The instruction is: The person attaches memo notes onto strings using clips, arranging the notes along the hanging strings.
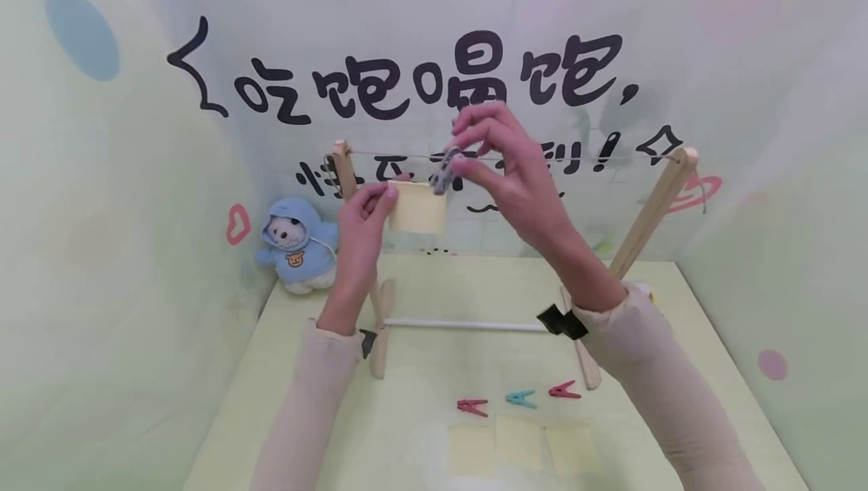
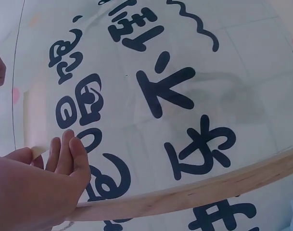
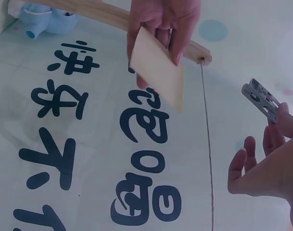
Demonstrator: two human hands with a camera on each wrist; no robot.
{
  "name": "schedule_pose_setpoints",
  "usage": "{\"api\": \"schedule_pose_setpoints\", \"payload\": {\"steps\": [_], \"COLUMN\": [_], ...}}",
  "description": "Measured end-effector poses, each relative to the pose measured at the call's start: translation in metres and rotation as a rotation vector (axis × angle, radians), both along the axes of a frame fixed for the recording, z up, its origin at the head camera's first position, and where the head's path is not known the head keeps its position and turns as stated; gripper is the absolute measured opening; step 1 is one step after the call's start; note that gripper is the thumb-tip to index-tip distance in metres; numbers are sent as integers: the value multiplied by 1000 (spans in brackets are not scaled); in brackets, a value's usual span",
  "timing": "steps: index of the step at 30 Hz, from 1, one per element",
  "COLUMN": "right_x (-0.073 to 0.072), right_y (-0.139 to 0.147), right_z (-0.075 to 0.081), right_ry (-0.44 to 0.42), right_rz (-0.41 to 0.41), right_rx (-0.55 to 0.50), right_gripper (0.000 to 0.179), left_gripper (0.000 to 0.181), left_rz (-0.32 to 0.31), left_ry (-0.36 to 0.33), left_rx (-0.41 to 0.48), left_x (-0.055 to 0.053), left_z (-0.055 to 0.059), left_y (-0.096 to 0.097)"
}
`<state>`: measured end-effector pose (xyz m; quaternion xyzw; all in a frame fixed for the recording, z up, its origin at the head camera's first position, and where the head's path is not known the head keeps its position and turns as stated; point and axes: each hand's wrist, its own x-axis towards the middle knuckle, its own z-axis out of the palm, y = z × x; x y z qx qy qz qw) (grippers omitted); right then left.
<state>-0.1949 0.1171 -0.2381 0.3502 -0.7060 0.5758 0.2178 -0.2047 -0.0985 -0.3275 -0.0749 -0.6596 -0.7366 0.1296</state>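
My left hand (image 1: 362,227) pinches a pale yellow square of paper (image 1: 420,208) by its left edge, just below the thin string (image 3: 208,130). My right hand (image 1: 518,175) pinches a grey clothespin (image 3: 261,98) between thumb and fingers, close to the paper's upper right corner in the head view. In the right wrist view a gap shows between clothespin and paper, with the string between them. The left wrist view shows the paper (image 2: 35,115) upright above the left thumb; the clothespin is out of that view.
Wooden posts (image 1: 647,208) hold the string at both ends, with a white rod (image 1: 468,324) low between them. On the table lie two red clothespins (image 1: 472,407), a teal one (image 1: 521,398) and several pale paper squares (image 1: 520,442). A blue-hooded plush toy (image 1: 296,246) sits at back left.
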Motion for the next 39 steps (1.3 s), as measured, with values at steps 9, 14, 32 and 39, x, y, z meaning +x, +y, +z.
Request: {"api": "schedule_pose_setpoints", "payload": {"steps": [9,14,32,39], "right_x": [-42,-52,-52,-50], "right_y": [-15,-23,-42,-42], "right_z": [13,12,13,14], "right_ry": [-85,-78,-16,-32], "right_rz": [-76,-83,-87,-128], "right_rx": [8,71,278,353], "right_gripper": [6,7,17,26], "left_gripper": [22,21,25,25], "left_rz": [17,38,145,164], "left_ry": [113,156,101,94], "left_rx": [66,67,30,21], "left_x": [-10,-12,-12,-13], "left_z": [14,17,24,25], "left_y": [8,12,13,13]}}
